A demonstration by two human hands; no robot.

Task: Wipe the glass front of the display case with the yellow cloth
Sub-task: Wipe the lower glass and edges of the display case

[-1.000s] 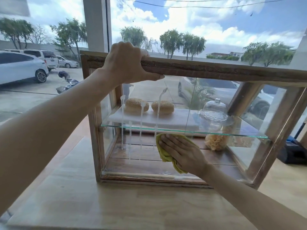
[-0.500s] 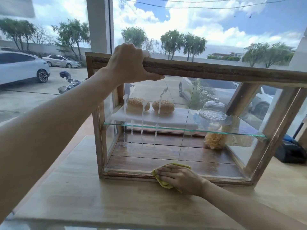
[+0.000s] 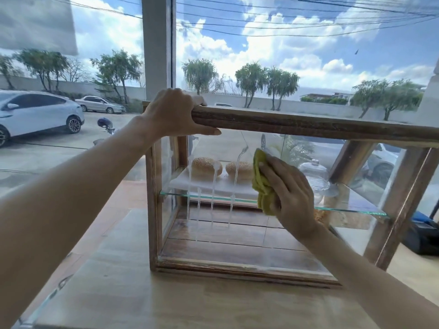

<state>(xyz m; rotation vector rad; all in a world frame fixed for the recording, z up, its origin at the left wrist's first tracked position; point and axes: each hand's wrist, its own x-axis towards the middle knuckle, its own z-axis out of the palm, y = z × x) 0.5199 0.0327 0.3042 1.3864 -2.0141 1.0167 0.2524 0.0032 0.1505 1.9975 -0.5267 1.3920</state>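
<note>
A wooden-framed display case [image 3: 308,125] with a glass front [image 3: 225,231] stands on a light wooden counter [image 3: 166,300]. White foam streaks [image 3: 213,186] run down the left part of the glass. My right hand [image 3: 289,193] presses a yellow cloth [image 3: 262,184] flat against the glass, near its middle and upper half. My left hand [image 3: 173,115] grips the top left corner of the case's frame. Inside, two sesame buns [image 3: 206,166] lie on a white board on a glass shelf [image 3: 356,207].
A glass dome [image 3: 313,172] sits on the shelf to the right of the cloth. A large window behind the case shows parked cars [image 3: 35,112] and trees. A dark object [image 3: 425,236] lies at the far right beyond the case.
My right hand has carried the cloth from the bottom edge of the glass up to its upper middle. My left hand stays on the top corner.
</note>
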